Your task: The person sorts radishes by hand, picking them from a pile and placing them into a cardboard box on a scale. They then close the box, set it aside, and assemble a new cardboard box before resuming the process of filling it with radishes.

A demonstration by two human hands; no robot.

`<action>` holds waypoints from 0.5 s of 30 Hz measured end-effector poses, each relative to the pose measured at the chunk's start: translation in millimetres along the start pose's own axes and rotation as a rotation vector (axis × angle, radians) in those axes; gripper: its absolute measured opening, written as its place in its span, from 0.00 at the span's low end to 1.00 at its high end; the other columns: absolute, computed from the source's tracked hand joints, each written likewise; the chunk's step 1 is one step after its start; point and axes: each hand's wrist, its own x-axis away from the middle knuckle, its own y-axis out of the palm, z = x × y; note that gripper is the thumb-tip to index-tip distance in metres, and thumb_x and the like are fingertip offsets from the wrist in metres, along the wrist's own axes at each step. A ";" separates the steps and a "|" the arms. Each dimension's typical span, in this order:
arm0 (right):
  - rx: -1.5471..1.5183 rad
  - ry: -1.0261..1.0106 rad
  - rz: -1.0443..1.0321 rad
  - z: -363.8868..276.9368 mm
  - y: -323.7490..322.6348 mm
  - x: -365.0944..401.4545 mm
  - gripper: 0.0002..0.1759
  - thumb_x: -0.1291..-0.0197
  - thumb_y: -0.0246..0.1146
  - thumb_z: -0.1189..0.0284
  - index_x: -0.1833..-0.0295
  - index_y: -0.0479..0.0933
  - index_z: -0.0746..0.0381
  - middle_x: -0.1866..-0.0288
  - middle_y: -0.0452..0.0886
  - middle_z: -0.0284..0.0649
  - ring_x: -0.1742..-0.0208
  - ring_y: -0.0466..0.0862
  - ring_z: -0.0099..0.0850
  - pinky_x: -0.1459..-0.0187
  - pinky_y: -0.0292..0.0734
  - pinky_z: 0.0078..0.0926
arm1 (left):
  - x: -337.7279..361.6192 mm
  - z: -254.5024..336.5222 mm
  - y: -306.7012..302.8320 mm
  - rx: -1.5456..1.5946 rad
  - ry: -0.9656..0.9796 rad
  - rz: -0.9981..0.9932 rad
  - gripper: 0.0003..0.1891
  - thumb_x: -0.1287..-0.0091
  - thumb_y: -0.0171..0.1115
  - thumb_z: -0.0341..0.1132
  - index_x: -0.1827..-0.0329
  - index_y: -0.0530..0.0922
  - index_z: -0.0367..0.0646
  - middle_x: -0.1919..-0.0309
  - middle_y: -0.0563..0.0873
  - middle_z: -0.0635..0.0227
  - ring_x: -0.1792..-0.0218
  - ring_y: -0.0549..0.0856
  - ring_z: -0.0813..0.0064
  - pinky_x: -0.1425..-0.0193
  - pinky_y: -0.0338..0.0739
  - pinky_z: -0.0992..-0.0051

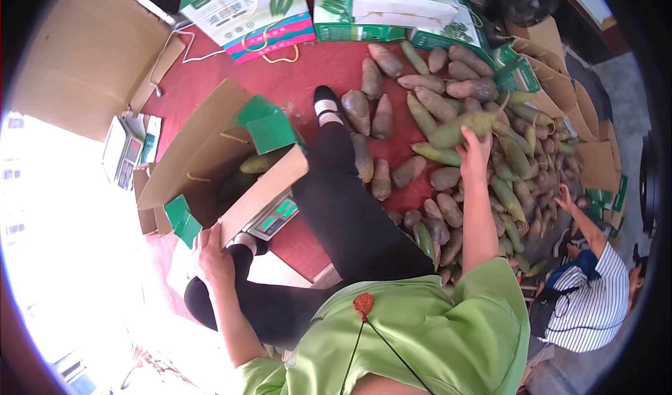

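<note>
My right hand [476,150] is closed round a long green radish [458,130], held over the pile of radishes [518,167] on the right. My left hand [212,254] grips the near edge of an open cardboard box [262,192]. Green flaps stick out at the box's corners, and a green radish [260,163] shows inside; the rest of its inside is dark. Under the box sits a scale [274,216] with a lit green display.
A co-worker in a striped shirt [595,304] reaches toward the pile from the right. Printed cartons [381,6] stand along the back of the red floor covering [203,80]. Another scale [126,150] is at the left. Open cardboard boxes [581,108] border the pile's far right.
</note>
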 end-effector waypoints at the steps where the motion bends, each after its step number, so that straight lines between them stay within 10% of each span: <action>1: -0.027 -0.062 -0.106 -18.2 25.4 11.3 0.30 0.52 0.70 0.73 0.44 0.65 0.61 0.51 0.76 0.38 0.51 0.77 0.28 0.52 0.74 0.30 | 1.8 1.2 -0.3 -0.001 -0.017 0.000 0.23 0.52 0.54 0.17 0.52 0.80 0.42 0.59 0.81 0.63 0.53 0.78 0.59 0.48 0.73 0.63; 6: -0.123 -0.371 -0.754 -95.1 149.2 78.1 0.36 0.54 0.70 0.77 0.40 0.61 0.66 0.46 0.74 0.43 0.44 0.76 0.33 0.40 0.71 0.33 | 3.2 1.1 -0.6 -0.077 0.040 0.036 0.20 0.49 0.58 0.23 0.51 0.80 0.45 0.59 0.82 0.68 0.54 0.80 0.63 0.51 0.73 0.65; 15: 0.333 -0.889 -1.257 -78.4 281.9 202.2 0.39 0.64 0.73 0.68 0.43 0.65 0.61 0.53 0.77 0.42 0.51 0.79 0.39 0.47 0.73 0.34 | -1.6 2.7 -5.2 -0.056 0.042 0.023 0.17 0.47 0.58 0.24 0.53 0.79 0.44 0.61 0.82 0.67 0.55 0.80 0.63 0.52 0.74 0.64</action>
